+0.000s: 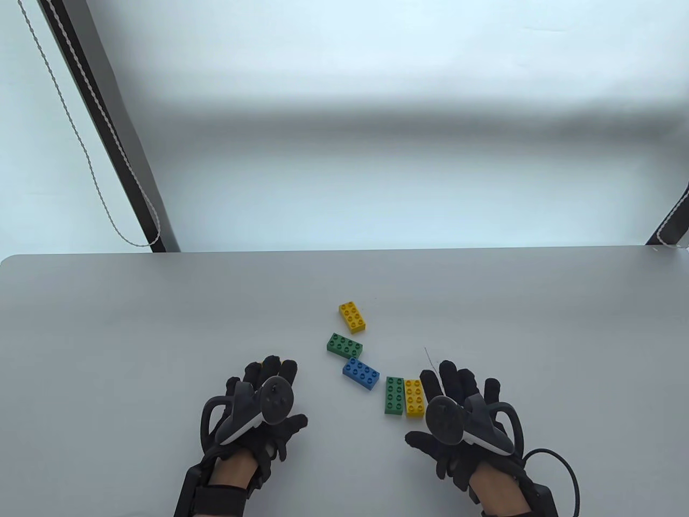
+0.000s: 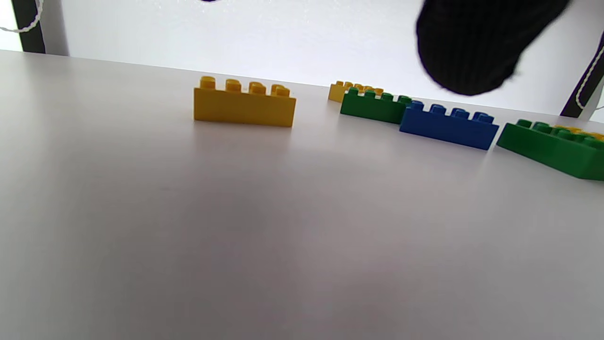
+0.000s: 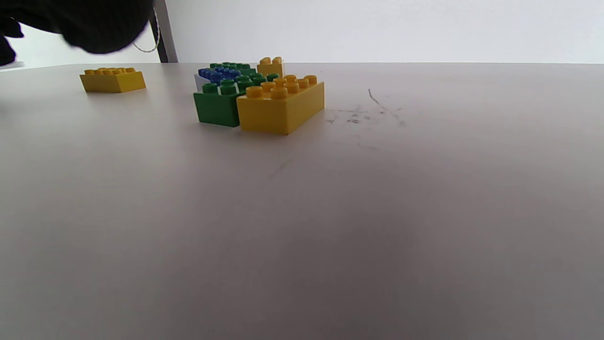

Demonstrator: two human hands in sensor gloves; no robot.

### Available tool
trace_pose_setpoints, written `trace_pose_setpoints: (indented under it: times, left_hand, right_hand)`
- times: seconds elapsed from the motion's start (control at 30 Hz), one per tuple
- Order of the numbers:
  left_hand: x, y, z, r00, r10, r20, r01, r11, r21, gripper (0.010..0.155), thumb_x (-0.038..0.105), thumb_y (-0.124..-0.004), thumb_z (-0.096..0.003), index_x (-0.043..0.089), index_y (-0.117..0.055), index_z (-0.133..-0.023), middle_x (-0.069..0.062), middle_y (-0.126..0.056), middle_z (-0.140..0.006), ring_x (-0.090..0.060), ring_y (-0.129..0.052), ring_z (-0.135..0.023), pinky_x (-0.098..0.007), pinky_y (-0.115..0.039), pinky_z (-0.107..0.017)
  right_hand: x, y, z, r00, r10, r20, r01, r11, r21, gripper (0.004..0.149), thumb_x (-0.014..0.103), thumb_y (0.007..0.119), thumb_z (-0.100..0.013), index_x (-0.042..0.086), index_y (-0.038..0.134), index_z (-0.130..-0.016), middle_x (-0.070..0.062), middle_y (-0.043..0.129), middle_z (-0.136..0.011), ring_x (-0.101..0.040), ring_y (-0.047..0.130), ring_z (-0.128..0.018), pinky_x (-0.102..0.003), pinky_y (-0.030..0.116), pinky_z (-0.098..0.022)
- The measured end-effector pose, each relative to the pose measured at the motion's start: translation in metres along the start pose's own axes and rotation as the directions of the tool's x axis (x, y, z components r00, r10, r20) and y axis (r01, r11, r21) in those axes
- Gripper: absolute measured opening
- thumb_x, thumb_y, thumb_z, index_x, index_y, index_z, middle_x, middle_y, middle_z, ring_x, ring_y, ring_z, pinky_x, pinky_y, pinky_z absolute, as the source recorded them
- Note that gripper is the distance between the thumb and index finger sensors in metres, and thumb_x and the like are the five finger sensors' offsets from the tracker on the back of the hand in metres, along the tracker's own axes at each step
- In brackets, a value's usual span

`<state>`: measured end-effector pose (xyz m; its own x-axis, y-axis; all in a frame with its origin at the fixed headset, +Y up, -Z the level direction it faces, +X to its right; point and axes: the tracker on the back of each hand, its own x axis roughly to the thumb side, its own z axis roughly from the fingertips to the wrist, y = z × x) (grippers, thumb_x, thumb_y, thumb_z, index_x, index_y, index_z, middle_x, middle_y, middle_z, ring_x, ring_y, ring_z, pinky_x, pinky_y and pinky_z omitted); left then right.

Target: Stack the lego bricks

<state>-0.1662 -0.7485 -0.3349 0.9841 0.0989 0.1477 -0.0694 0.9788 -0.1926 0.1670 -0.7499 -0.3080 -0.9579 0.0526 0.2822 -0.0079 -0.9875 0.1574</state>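
Observation:
Several lego bricks lie loose on the grey table (image 1: 161,334). In the middle are a yellow brick (image 1: 352,316), a green brick (image 1: 344,346) and a blue brick (image 1: 360,374). A second green brick (image 1: 394,396) and a second yellow brick (image 1: 414,398) lie side by side, touching. Another yellow brick (image 2: 244,106) stands free on the table ahead of my left hand (image 1: 274,377), mostly hidden by its fingers in the table view. My left hand is open and holds nothing. My right hand (image 1: 457,382) is open and empty, just right of the green and yellow pair (image 3: 281,106).
The table's far edge (image 1: 344,250) runs across the middle of the table view. A black pole (image 1: 107,129) and a cord (image 1: 81,140) stand behind it at left. Faint scuff marks (image 3: 368,113) lie right of the bricks. A cable (image 1: 565,474) trails from my right wrist.

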Motion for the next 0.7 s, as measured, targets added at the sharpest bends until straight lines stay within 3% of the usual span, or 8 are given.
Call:
trace_pose_setpoints:
  times: [0.33, 0.7]
  left_hand:
    - [0.002, 0.009, -0.029, 0.995, -0.1, 0.0, 0.1, 0.995, -0.017, 0.092, 0.057, -0.085, -0.0353, 0.033, -0.031, -0.106, -0.002, -0.033, -0.118, -0.034, -0.038, -0.108, -0.066, -0.043, -0.074]
    - [-0.003, -0.005, -0.06, 0.995, -0.097, 0.005, 0.097, 0.993, -0.066, 0.078, 0.046, -0.085, -0.0377, 0.031, -0.045, -0.103, -0.001, -0.047, -0.114, -0.031, -0.05, -0.105, -0.062, -0.052, -0.073]
  right_hand:
    - [0.0, 0.0, 0.0, 1.0, -0.008, 0.002, 0.008, 1.0, 0.008, 0.104, 0.07, 0.071, -0.036, 0.018, 0.008, -0.101, -0.025, 0.01, -0.109, -0.057, 0.025, -0.099, -0.082, 0.014, -0.057]
    - [-0.002, 0.0, -0.001, 1.0, -0.023, 0.001, 0.023, 1.0, 0.021, 0.104, 0.069, 0.072, -0.036, 0.017, 0.009, -0.101, -0.026, 0.011, -0.109, -0.057, 0.027, -0.099, -0.082, 0.015, -0.057]
